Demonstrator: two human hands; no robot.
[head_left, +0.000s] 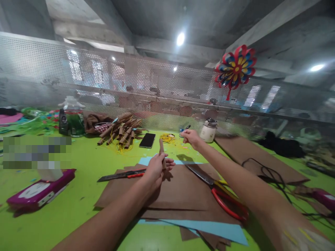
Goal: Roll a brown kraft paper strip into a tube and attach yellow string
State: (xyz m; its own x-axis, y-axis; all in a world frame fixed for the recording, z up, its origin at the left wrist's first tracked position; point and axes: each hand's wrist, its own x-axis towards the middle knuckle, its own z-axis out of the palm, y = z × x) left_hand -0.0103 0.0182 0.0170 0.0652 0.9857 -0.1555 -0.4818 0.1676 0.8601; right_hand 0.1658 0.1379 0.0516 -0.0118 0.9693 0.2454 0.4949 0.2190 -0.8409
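Observation:
My left hand point(156, 168) is closed around a rolled brown paper tube point(161, 147), which stands nearly upright above the brown paper sheets point(180, 195). Farther out, my right hand point(192, 137) reaches over the table with its fingertips pinched together; whatever they may hold is too small to make out. Just left of it lies a tangle of yellow string point(167, 138). Scissors with red handles point(225, 202) rest on the sheets, partly under my right forearm. A utility knife point(120, 175) lies beside my left wrist.
Behind the tube, a phone point(147, 140) lies near a pile of paper rolls point(123, 132). A white jug point(208, 131) stands beyond my right wrist. Purple power strip point(42, 191) at left, folded brown paper point(261, 158) and a black cable point(269, 172) at right. Perforated screen point(157, 94) behind.

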